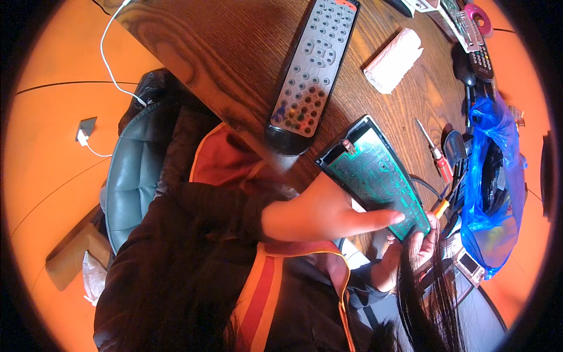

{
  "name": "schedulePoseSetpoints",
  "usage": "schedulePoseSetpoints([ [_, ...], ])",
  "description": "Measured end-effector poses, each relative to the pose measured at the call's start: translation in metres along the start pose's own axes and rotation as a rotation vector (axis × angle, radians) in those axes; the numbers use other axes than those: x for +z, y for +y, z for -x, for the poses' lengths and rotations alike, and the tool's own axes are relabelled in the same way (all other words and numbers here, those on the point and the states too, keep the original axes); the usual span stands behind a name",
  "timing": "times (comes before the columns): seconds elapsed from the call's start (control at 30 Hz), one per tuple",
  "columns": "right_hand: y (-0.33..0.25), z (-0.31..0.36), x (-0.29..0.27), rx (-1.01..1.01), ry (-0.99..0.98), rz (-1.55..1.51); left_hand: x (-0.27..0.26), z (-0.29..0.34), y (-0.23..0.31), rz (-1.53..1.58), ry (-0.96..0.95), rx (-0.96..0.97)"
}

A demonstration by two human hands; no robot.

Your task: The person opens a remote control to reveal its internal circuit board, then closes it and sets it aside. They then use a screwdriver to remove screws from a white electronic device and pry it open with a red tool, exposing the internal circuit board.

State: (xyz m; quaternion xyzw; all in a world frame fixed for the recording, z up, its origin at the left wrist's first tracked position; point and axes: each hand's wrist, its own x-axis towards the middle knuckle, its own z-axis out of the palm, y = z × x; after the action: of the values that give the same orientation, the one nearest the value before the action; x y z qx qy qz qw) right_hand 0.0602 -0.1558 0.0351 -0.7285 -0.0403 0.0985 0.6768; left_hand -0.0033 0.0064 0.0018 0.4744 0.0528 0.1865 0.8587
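The step in hand appears to be the steadying of the green circuit board (376, 179) for close handling. It would best be supported from beneath and held by its edges, with pressure kept light on the traces and the copper-coloured contact (349, 146) at its upper end kept from being bent. The dark hair (444, 281) hanging by the right grip (420, 242) should be kept clear.

The board is held up at the near side of the bench (234, 64), its length running from eleven o'clock to five. From the left grip (334, 217) it lies toward two o'clock; one digit is laid across its lower face, the others mostly hidden behind. From the right grip it lies toward eleven o'clock, its lower end pinched. Both are closed to its thickness; how firmly cannot be told. Toward two o'clock from the board, a red-handled screwdriver (444, 167) is seen.
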Motion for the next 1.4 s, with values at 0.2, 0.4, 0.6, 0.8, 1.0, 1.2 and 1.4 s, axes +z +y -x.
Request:
schedulePoseSetpoints([
  [0.2,0.009,-0.001,-0.001,-0.009,-0.039,0.041,-0.003,0.002,0.014,0.151,0.081,-0.117],
  [0.4,0.015,-0.003,-0.004,0.075,-0.203,0.084,-0.012,0.000,0.024,-0.061,0.013,-0.143],
  [0.6,0.010,-0.002,0.000,0.168,-0.230,0.041,-0.012,-0.001,0.026,-0.126,0.000,-0.044],
  [0.8,0.009,0.001,0.002,0.167,-0.223,0.070,-0.016,0.001,0.030,-0.158,-0.046,-0.059],
  [1.0,0.010,0.004,-0.003,0.086,-0.223,0.107,-0.014,-0.002,0.028,-0.109,-0.038,-0.028],
  [1.2,0.016,0.002,-0.006,-0.013,-0.182,0.165,-0.018,0.000,0.046,-0.092,0.165,-0.021],
  [1.4,0.017,0.004,-0.005,-0.080,-0.220,0.230,-0.025,-0.006,0.054,-0.218,0.156,0.034],
])
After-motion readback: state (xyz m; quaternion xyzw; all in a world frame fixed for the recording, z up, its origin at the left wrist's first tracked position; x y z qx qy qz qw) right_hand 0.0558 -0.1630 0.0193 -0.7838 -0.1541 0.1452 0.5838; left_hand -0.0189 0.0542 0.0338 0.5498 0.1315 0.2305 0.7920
